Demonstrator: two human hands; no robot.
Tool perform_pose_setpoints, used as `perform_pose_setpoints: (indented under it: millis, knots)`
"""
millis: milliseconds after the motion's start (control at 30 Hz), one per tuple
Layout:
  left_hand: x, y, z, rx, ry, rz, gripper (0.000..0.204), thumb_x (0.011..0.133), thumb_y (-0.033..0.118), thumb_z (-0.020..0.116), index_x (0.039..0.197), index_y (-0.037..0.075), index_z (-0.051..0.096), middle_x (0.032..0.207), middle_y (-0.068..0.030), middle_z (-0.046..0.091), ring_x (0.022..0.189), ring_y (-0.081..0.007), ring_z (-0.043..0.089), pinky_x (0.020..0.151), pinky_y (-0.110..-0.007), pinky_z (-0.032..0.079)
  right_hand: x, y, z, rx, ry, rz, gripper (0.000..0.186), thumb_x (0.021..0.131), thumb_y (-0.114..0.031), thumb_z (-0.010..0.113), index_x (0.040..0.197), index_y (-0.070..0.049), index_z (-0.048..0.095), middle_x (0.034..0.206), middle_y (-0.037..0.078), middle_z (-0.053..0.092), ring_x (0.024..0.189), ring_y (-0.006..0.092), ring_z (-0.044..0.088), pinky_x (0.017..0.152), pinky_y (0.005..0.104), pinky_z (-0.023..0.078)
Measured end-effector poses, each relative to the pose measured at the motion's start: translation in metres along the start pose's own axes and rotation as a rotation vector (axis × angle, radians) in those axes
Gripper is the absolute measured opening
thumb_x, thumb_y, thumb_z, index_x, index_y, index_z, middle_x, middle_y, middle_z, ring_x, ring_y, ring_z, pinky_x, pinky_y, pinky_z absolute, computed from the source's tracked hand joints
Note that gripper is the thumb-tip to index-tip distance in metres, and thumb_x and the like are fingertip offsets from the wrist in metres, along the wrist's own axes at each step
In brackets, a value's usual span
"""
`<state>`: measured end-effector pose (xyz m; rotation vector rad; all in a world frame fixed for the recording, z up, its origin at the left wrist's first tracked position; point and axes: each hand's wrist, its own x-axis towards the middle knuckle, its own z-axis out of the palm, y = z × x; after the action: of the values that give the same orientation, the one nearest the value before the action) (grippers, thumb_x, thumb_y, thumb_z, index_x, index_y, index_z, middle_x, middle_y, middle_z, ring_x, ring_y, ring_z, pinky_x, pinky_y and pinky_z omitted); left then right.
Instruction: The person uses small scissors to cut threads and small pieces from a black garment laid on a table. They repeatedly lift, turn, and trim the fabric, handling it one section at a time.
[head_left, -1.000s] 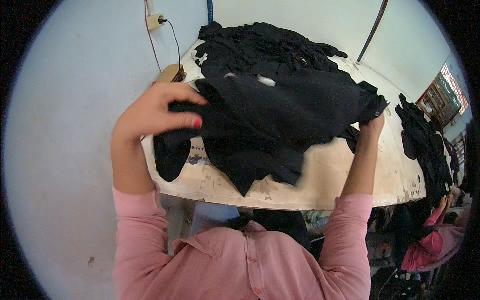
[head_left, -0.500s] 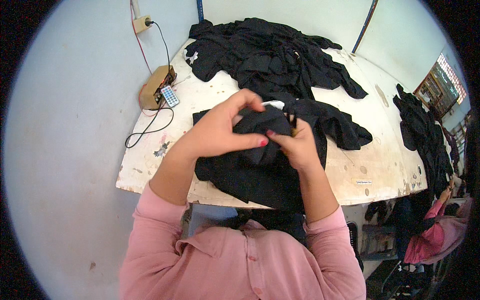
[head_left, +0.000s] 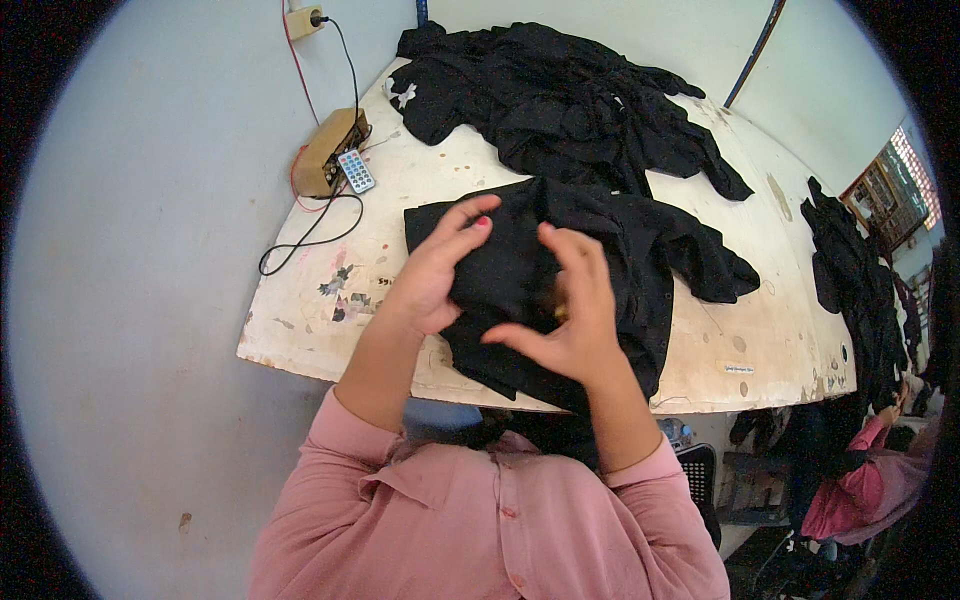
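A black garment (head_left: 520,265) lies in folds near the front of the table, with a sleeve (head_left: 715,265) stretched to the right. Over its left part is my left hand (head_left: 430,280), open, its fingers extended at the cloth. My right hand (head_left: 575,315) hovers over the middle, thumb and forefinger wide apart. A small yellow thing (head_left: 560,312) shows in the right palm, held by the other fingers; most of it is hidden, so its kind is unclear.
A heap of black garments (head_left: 560,100) covers the back of the pale, stained table (head_left: 700,345). At the left stand a brown box (head_left: 330,150), a remote control (head_left: 355,171) and a looped cable (head_left: 310,245). Right, more black clothing (head_left: 850,280) and another person in pink (head_left: 865,480).
My hands have moved apart and let the bunched black cloth down; it lies flatter now. The white piece between my fingers is out of sight. The view has shifted slightly.
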<state>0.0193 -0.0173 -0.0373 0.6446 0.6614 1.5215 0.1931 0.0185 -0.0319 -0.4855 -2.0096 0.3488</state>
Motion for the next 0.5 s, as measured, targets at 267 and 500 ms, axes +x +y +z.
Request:
perform_pose_setpoints:
  millis: [267,500]
  knots:
    - [-0.017,-0.014,0.003,0.026,0.065,0.358,0.05,0.086,-0.002,0.063,0.13,0.005,0.039,0.12,-0.0113,0.053,0.106,-0.0182,0.057,0.089,-0.031,0.05,-0.017,0.018,0.01,-0.005,0.129,-0.024,0.048,0.055,-0.003,0.075,0.102,-0.007,0.063,0.097,0.014,0.06,0.086,0.029,0.062,0.072,0.034,0.052]
    - [-0.026,-0.047,-0.004,0.177,0.15,0.382,0.044,0.086,0.002,0.065,0.124,0.001,0.043,0.108,-0.0085,0.06,0.099,-0.0135,0.058,0.087,-0.025,0.047,-0.04,0.02,0.027,-0.097,0.128,0.065,0.053,0.056,-0.01,0.078,0.106,-0.007,0.061,0.094,0.014,0.054,0.085,0.0316,0.058,0.074,0.0354,0.05]
